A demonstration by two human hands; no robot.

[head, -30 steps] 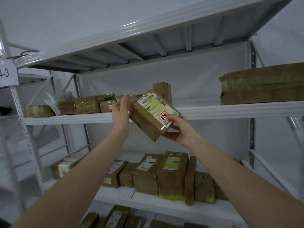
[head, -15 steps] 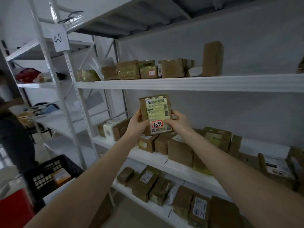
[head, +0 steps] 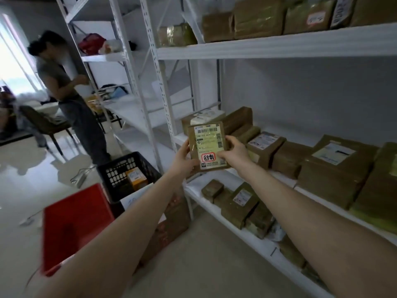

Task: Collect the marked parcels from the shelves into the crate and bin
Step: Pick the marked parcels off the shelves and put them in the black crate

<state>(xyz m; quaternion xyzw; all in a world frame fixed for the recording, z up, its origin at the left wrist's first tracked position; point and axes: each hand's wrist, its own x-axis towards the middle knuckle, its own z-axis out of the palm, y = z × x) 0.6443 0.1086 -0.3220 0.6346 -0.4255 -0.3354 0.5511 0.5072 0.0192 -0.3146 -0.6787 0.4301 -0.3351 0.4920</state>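
Both hands hold a flat, rectangular cardboard parcel [head: 207, 147] upright in mid-air, in front of the middle level of the white metal shelves [head: 279, 43]. Its glossy taped face carries a white barcode label [head: 207, 134] and a red-ringed sticker [head: 208, 157] with handwritten marks. The left hand [head: 184, 158] grips the left edge, thumb laid on the front, the other fingers hidden behind the box. The right hand [head: 235, 152] clasps the right edge: its thumb presses the face beside the sticker and its fingers curl round the side. Below and to the left sits a black plastic crate [head: 120, 172] with lattice walls, a small orange box [head: 136, 179] inside. Nearer is a smooth red bin [head: 73, 222], blurred. Brown tape-wrapped parcels [head: 337, 168] crowd the shelf levels on the right. Far left, another person [head: 68, 93] stands by a second rack [head: 103, 58].
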